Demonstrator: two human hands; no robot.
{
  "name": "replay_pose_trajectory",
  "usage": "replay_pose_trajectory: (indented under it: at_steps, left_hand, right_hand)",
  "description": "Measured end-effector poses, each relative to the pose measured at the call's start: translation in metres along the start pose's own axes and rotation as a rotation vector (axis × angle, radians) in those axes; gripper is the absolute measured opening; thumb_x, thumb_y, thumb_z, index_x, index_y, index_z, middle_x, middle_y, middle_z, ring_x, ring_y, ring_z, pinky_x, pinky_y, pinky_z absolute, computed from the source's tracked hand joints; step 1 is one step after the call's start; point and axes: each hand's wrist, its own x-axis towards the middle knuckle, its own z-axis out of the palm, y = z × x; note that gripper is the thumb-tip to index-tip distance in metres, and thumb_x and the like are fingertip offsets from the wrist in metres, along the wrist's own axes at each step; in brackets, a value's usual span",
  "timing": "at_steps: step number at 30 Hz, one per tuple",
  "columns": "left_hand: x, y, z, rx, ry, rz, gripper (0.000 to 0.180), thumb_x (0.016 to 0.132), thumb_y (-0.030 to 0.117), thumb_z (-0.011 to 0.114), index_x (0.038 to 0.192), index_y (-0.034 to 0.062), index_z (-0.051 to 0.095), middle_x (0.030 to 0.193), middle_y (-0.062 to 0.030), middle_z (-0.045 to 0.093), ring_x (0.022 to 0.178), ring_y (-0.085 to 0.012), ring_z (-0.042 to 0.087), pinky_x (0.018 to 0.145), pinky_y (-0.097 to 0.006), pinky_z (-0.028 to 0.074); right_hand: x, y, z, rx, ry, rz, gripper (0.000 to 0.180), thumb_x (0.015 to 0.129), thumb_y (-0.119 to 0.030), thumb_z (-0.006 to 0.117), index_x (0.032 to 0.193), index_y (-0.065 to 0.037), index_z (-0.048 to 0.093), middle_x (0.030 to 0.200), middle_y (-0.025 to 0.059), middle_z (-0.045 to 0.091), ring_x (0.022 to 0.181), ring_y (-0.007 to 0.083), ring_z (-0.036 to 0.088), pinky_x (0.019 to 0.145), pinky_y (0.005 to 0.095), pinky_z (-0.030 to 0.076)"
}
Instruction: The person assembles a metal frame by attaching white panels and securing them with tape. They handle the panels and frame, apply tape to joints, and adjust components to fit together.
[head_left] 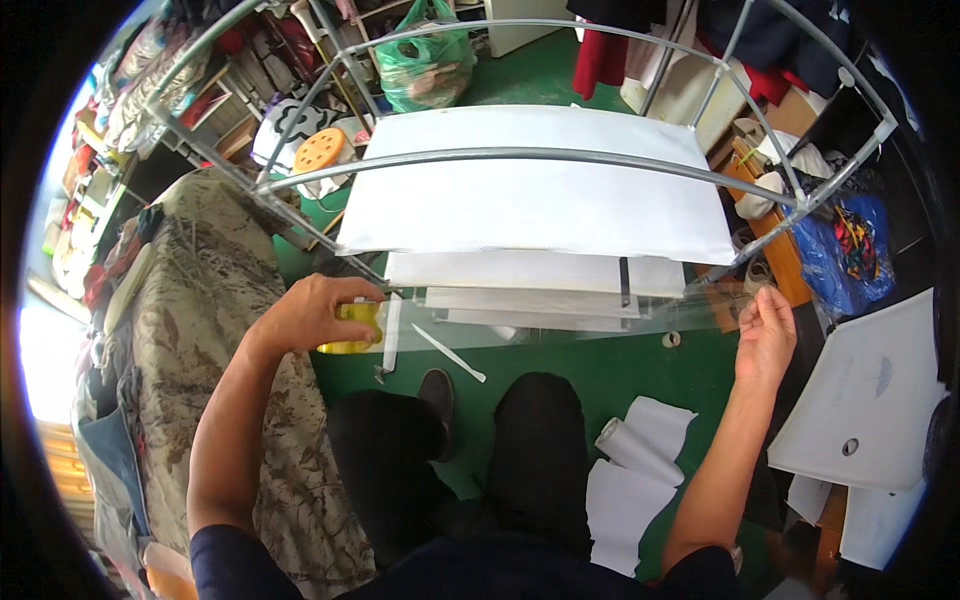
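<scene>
My left hand [305, 318] grips a yellow roll of tape [357, 328] from above, fingers curled round it. From that roll a wide clear strip of tape [540, 335] runs across in front of me, pulled out to the right. Its far end is pinched between the thumb and fingertips of my right hand [768, 335]. Just beyond the strip lies a large white sheet [540, 205] on a frame of grey metal tubes [530, 155]. More white layers [540, 270] show below the sheet's near edge, partly seen through the tape.
A camouflage cloth [230, 380] covers something bulky on my left. On the green floor lie a white roll of sheet material [640, 450], a thin white strip [450, 353] and a small ring [671, 340]. A green plastic bag [425, 65] stands beyond the frame; a blue bag [845, 260] lies at right.
</scene>
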Motion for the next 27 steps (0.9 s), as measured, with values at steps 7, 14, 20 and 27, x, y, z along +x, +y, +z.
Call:
replay_pose_trajectory:
  at_steps: [7, 14, 20, 27]
  left_hand:
    - [0.024, -0.02, -0.014, 0.076, 0.148, -0.099, 0.037, 0.085, 0.028, 0.073, 0.115, 0.007, 0.07, 0.104, -0.0136, 0.073, 0.092, -0.0309, 0.071, 0.083, -0.037, 0.054]
    - [0.033, 0.005, -0.01, 0.027, 0.13, -0.205, 0.023, 0.084, 0.015, 0.071, 0.103, 0.0025, 0.073, 0.098, -0.0153, 0.073, 0.089, -0.0273, 0.071, 0.084, -0.038, 0.053]
    - [0.037, 0.006, -0.008, -0.067, 0.034, -0.167, 0.018, 0.083, 0.009, 0.072, 0.097, -0.0023, 0.07, 0.086, -0.0121, 0.071, 0.082, -0.0187, 0.067, 0.076, -0.034, 0.053]
    - [0.002, 0.014, -0.026, -0.072, -0.082, -0.085, 0.028, 0.086, 0.019, 0.066, 0.109, 0.0027, 0.068, 0.096, -0.0129, 0.071, 0.085, -0.021, 0.07, 0.078, -0.035, 0.055]
  right_hand:
    - [0.006, 0.043, 0.012, -0.01, 0.028, 0.088, 0.014, 0.09, -0.005, 0.074, 0.102, -0.004, 0.067, 0.082, 0.0015, 0.066, 0.067, 0.0098, 0.06, 0.059, 0.0211, 0.047]
    - [0.006, 0.053, 0.015, -0.038, 0.072, 0.096, 0.011, 0.089, -0.006, 0.075, 0.097, -0.003, 0.069, 0.083, 0.0022, 0.067, 0.068, 0.0102, 0.061, 0.06, 0.0222, 0.047]
    - [0.012, 0.029, 0.004, -0.043, 0.125, 0.119, 0.01, 0.088, -0.006, 0.076, 0.096, -0.003, 0.069, 0.083, 0.0022, 0.068, 0.068, 0.0092, 0.061, 0.06, 0.0219, 0.049]
    - [0.02, 0.029, 0.0, 0.008, 0.094, 0.061, 0.012, 0.089, -0.005, 0.075, 0.099, -0.004, 0.068, 0.076, 0.0005, 0.062, 0.063, 0.0077, 0.055, 0.053, 0.0206, 0.043]
